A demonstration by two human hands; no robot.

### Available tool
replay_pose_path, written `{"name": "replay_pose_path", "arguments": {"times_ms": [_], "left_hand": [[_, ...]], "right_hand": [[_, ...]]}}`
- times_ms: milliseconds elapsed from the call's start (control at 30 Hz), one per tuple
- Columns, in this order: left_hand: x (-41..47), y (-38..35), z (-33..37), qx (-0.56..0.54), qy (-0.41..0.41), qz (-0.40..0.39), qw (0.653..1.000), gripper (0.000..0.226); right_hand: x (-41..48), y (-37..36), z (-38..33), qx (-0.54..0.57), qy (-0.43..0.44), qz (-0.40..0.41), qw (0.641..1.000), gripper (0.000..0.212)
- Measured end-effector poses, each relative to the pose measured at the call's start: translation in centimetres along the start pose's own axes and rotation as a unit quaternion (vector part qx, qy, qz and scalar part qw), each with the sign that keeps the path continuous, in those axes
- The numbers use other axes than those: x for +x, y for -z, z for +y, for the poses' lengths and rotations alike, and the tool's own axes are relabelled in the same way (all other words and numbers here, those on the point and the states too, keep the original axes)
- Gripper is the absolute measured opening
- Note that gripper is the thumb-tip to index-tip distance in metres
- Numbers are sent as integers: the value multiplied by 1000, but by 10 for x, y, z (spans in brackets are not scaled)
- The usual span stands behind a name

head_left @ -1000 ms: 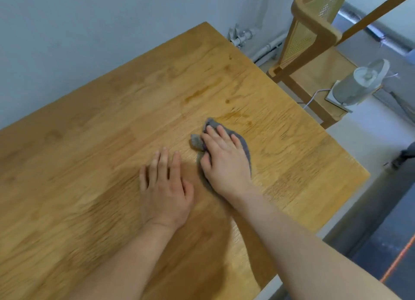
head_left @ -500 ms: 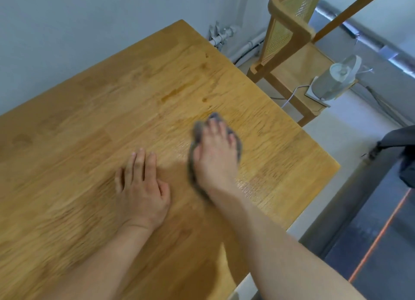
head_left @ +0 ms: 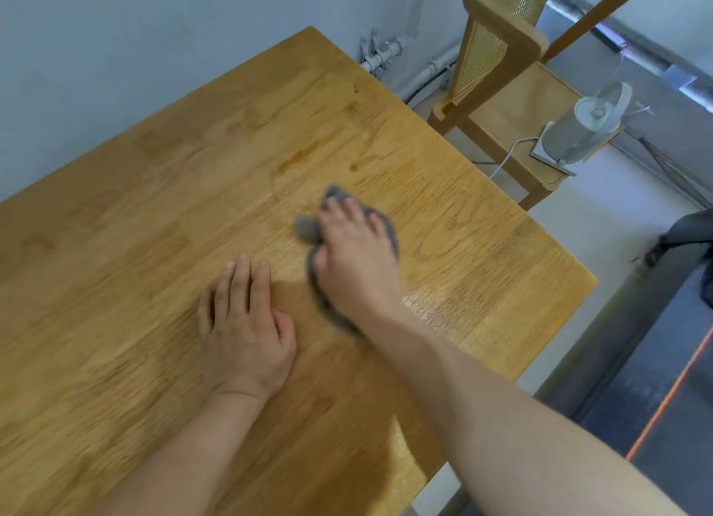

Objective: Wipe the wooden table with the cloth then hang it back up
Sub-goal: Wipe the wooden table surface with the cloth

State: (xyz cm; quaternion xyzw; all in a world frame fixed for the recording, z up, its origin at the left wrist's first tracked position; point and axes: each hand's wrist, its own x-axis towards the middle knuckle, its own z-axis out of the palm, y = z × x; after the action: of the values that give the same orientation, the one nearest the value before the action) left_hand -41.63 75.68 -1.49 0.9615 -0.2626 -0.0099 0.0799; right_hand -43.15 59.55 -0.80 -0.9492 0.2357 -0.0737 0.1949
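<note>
The cloth [head_left: 308,228] is pressed on the wooden table [head_left: 154,206] under the right hand [head_left: 357,260]; the left hand [head_left: 243,322] is laid flat just left; a chair [head_left: 497,71] is placed far right.

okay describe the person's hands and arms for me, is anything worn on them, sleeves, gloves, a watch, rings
Both arms are bare as far up as the frame shows: no sleeves in view. The left hand and right hand wear no gloves, and neither wrist carries a watch or band. No rings show, though the right hand's fingers are motion-blurred, so a thin one could be missed. Fingernails on the left hand look short and unpainted.
</note>
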Motion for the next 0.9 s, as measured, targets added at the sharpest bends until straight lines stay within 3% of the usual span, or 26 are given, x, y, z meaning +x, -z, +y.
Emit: {"name": "replay_pose_path", "arguments": {"times_ms": [100, 233, 367, 467, 600, 667, 700, 800, 900], "left_hand": [[0, 0, -2, -3, 2, 4, 1000, 58], [0, 4, 0, -8, 10, -2, 1000, 61], [1, 3, -2, -3, 4, -12, 1000, 61], [2, 1, -2, -4, 4, -10, 1000, 62], [1, 1, -2, -14, -2, 2, 1000, 62], [0, 2, -3, -20, -6, 4, 1000, 61], [0, 1, -4, -24, -7, 4, 1000, 61], [2, 1, -6, -36, -7, -3, 999, 60], [1, 2, -6, -47, -5, -4, 999, 60]], "right_hand": [[-21, -5, -12, 19, 134, -67, 988, 48], [-14, 26, 47, 65, 186, -113, 974, 48], [51, 48, 92, 29, 7, -19, 999, 48], [50, 34, 59, -4, -39, 13, 999, 49], [-31, 4, -1, 12, 147, -74, 986, 51], [-26, 11, 18, -1, 240, -115, 964, 52], [-14, 15, 33, -13, 239, -106, 965, 52], [25, 27, 63, -40, 51, -18, 998, 54], [40, 13, 49, -67, -73, 34, 995, 54]]}}
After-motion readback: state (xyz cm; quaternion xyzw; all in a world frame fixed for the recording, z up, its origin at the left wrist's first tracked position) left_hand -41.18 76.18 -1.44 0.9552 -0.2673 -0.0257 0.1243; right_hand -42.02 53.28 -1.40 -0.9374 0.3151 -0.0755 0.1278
